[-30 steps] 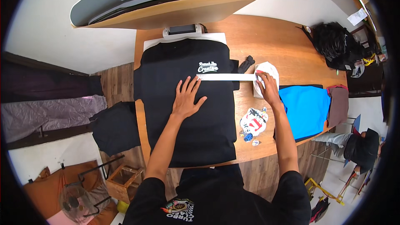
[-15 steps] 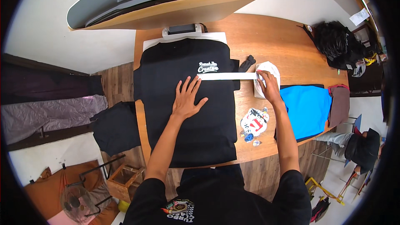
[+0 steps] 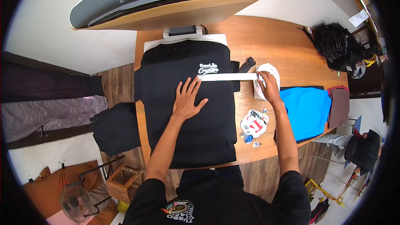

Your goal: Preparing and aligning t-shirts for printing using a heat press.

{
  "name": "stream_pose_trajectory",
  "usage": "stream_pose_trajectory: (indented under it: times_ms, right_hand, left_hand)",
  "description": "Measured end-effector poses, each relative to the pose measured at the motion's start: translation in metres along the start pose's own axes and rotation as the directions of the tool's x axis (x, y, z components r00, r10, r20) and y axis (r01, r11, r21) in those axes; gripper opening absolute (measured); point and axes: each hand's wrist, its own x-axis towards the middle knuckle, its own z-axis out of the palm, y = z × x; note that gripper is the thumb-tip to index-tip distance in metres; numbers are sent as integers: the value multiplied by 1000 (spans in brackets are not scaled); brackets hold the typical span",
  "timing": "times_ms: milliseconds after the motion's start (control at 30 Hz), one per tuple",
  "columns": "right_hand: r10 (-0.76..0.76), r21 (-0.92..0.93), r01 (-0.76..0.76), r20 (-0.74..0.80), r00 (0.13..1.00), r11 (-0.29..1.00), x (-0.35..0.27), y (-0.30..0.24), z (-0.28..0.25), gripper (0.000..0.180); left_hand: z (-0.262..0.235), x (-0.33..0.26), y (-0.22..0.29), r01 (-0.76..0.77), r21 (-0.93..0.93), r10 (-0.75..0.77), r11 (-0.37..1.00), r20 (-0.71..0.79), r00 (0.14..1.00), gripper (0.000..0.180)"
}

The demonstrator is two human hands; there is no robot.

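A black T-shirt lies flat on the white lower platen of a heat press, with a small white lettering print on its chest. Just under that print, a long white ruler-like strip runs across to the right, past the shirt's side. My left hand rests flat on the fabric with fingers spread, fingertips at the strip's left end. At the other end, my right hand pinches the strip between thumb and fingers, above a white roundish bundle.
The press's raised upper plate overhangs the table's far side. Cut stickers or prints, a small black item and folded blue cloth lie rightward. A black bag sits far right; another person is beyond.
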Motion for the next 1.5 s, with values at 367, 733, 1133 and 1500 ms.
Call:
stream_pose_trajectory:
  times_ms: [367,733,1133,1500]
  right_hand:
    - [60,-23,-60,-26,998,998,3,-2,1,31]
    - [28,41,-28,-1,1000,999,0,-6,0,33]
    - [138,-9,-139,-9,990,990,-1,-6,1,32]
    - [8,80,-5,-46,999,997,-3,5,10,33]
  left_hand:
    - [1,0,-1,-8,4,8,1000,-24,1000,84]
    - [0,0,0,-13,-35,14,999,39,999,83]
    - [8,-4,-3,-12,-3,11,1000,-63,998,80]
    - [10,-6,-3,-18,-16,17,1000,-82,996,79]
